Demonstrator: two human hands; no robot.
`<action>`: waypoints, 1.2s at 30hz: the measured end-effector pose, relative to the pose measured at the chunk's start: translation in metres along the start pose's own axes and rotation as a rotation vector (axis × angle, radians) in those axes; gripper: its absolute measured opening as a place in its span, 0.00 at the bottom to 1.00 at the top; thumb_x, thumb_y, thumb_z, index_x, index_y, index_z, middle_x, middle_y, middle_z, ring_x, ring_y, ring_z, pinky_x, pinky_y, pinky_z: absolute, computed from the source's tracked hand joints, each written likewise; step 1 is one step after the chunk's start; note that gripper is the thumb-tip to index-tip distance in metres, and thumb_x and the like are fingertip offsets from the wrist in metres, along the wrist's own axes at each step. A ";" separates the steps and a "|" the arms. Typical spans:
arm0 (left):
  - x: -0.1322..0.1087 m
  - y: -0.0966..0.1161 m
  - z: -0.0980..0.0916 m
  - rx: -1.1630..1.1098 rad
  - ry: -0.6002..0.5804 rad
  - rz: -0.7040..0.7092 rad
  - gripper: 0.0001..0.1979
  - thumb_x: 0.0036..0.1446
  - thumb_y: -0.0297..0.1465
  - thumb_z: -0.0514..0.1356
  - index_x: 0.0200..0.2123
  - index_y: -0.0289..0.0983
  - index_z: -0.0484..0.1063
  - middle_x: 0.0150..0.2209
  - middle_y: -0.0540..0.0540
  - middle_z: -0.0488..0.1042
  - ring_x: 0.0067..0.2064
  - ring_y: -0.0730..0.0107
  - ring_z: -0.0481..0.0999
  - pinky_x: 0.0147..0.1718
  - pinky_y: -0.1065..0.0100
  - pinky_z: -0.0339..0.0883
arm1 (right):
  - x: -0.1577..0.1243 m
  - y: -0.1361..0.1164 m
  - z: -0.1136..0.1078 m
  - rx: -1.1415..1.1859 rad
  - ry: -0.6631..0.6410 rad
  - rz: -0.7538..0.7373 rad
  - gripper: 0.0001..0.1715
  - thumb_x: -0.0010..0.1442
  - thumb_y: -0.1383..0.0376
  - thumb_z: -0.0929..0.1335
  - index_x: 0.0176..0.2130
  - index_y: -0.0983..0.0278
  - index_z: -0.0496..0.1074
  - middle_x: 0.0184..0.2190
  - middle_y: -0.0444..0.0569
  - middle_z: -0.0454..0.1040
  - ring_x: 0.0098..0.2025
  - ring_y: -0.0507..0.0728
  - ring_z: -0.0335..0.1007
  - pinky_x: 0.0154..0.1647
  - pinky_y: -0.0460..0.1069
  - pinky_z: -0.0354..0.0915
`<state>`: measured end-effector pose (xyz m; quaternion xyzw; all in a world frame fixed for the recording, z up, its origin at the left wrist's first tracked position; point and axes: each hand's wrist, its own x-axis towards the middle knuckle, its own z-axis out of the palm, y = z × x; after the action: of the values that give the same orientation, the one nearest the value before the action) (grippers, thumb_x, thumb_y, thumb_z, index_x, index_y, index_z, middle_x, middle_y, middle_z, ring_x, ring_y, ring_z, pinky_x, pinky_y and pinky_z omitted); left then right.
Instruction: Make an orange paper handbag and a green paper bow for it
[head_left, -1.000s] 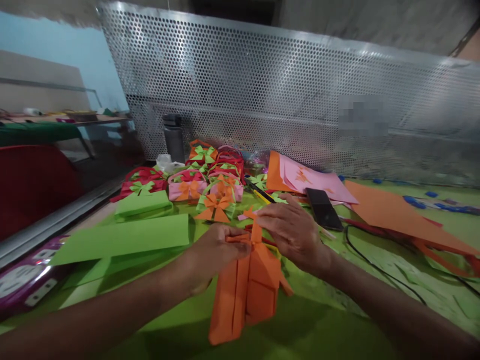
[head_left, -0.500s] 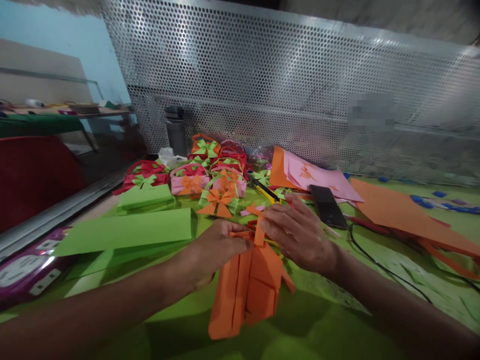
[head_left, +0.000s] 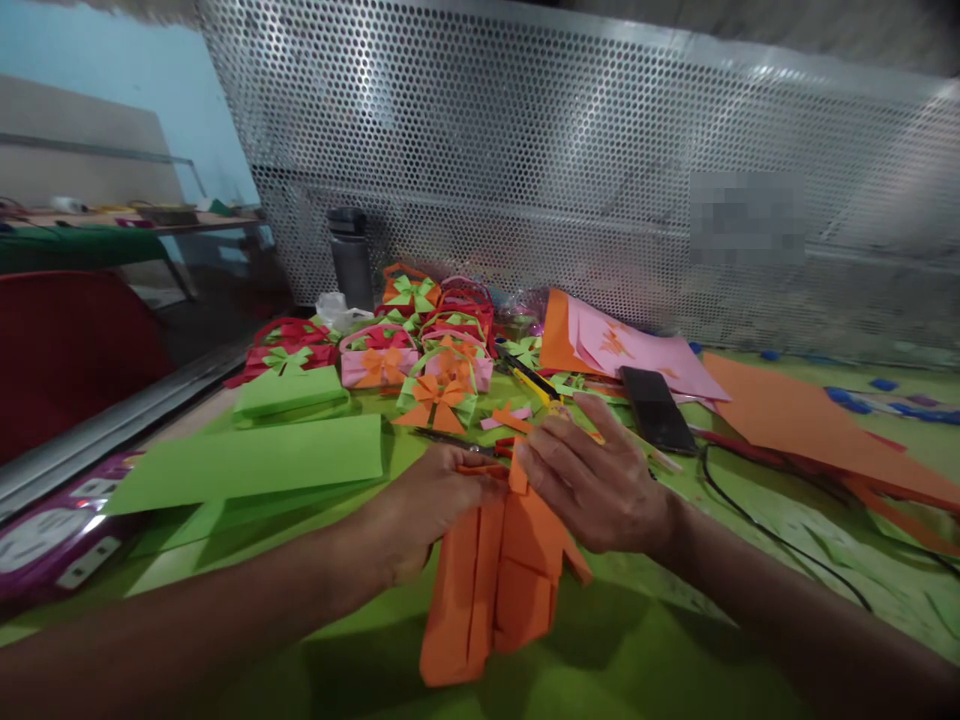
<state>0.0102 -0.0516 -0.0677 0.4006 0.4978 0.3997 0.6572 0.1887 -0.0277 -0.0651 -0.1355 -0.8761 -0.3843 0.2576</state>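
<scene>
My left hand (head_left: 431, 510) is closed on the top edge of a folded orange paper bag (head_left: 461, 600), thumb on the near side. The bag hangs tilted above the green surface, its side creased inward. Close by, my right hand (head_left: 604, 475) pinches a short orange paper strip (head_left: 518, 468) at the bag's top; its index finger is raised and the pinching fingertips are partly hidden. Behind my hands lie scissors (head_left: 448, 440), partly covered, and a yellow and black box cutter (head_left: 534, 380).
Several small paper bags with bows (head_left: 379, 365) stand at the back. Folded green paper (head_left: 255, 460) lies left, near a purple power strip (head_left: 71, 540). To the right are a phone (head_left: 656, 410), pink sheets (head_left: 652, 360), orange paper (head_left: 795, 415) and a black cable (head_left: 780, 550). A perforated metal panel (head_left: 487, 130) rises behind.
My right hand has shifted slightly down along the orange strip, and its index finger has lifted. The strip's upper end no longer sticks up above the fingers. My left hand keeps its hold.
</scene>
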 end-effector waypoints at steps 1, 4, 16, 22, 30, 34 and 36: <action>0.000 0.000 0.000 0.008 -0.007 -0.016 0.04 0.37 0.27 0.65 0.22 0.37 0.74 0.22 0.50 0.75 0.26 0.67 0.73 0.28 0.67 0.64 | 0.000 0.000 0.000 0.003 -0.001 -0.001 0.10 0.57 0.74 0.61 0.36 0.71 0.70 0.33 0.56 0.73 0.40 0.61 0.69 0.45 0.64 0.61; 0.001 0.001 0.000 0.045 -0.036 -0.064 0.04 0.38 0.27 0.64 0.23 0.36 0.75 0.23 0.49 0.76 0.26 0.67 0.73 0.27 0.68 0.63 | 0.000 -0.001 0.000 -0.001 0.000 0.001 0.10 0.57 0.74 0.61 0.35 0.71 0.71 0.33 0.56 0.74 0.40 0.61 0.69 0.45 0.64 0.60; 0.000 -0.001 -0.001 0.056 -0.098 0.011 0.07 0.40 0.23 0.59 0.23 0.37 0.76 0.25 0.50 0.76 0.32 0.68 0.73 0.31 0.71 0.63 | 0.002 -0.006 -0.001 -0.015 0.005 -0.012 0.13 0.57 0.74 0.60 0.33 0.72 0.72 0.32 0.56 0.75 0.37 0.62 0.69 0.44 0.63 0.60; -0.002 0.001 0.001 0.019 -0.098 -0.023 0.06 0.37 0.23 0.58 0.21 0.36 0.74 0.26 0.50 0.76 0.33 0.65 0.74 0.27 0.71 0.62 | 0.003 -0.008 -0.002 -0.074 -0.008 -0.015 0.13 0.58 0.74 0.59 0.33 0.71 0.73 0.32 0.54 0.75 0.36 0.61 0.69 0.43 0.62 0.61; 0.000 0.000 0.000 0.064 -0.113 -0.012 0.04 0.36 0.23 0.59 0.20 0.35 0.72 0.22 0.51 0.73 0.28 0.68 0.72 0.25 0.71 0.61 | 0.004 -0.011 -0.003 -0.048 0.000 -0.007 0.12 0.58 0.74 0.61 0.33 0.72 0.73 0.32 0.55 0.76 0.36 0.61 0.69 0.42 0.61 0.61; 0.002 0.000 -0.001 0.093 -0.068 -0.003 0.03 0.38 0.25 0.60 0.22 0.35 0.72 0.22 0.50 0.73 0.29 0.66 0.73 0.27 0.69 0.62 | 0.004 -0.010 -0.004 -0.025 -0.026 0.057 0.12 0.59 0.73 0.60 0.37 0.71 0.72 0.33 0.56 0.76 0.38 0.62 0.69 0.44 0.62 0.59; 0.003 0.002 -0.002 0.116 -0.012 0.006 0.05 0.38 0.27 0.61 0.24 0.35 0.73 0.24 0.49 0.74 0.30 0.65 0.73 0.28 0.68 0.63 | 0.005 -0.008 -0.005 0.064 -0.033 0.223 0.12 0.59 0.74 0.60 0.40 0.69 0.70 0.35 0.54 0.75 0.39 0.61 0.69 0.46 0.62 0.58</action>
<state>0.0087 -0.0484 -0.0675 0.4417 0.5148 0.3697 0.6350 0.1827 -0.0363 -0.0647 -0.2303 -0.8716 -0.3227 0.2884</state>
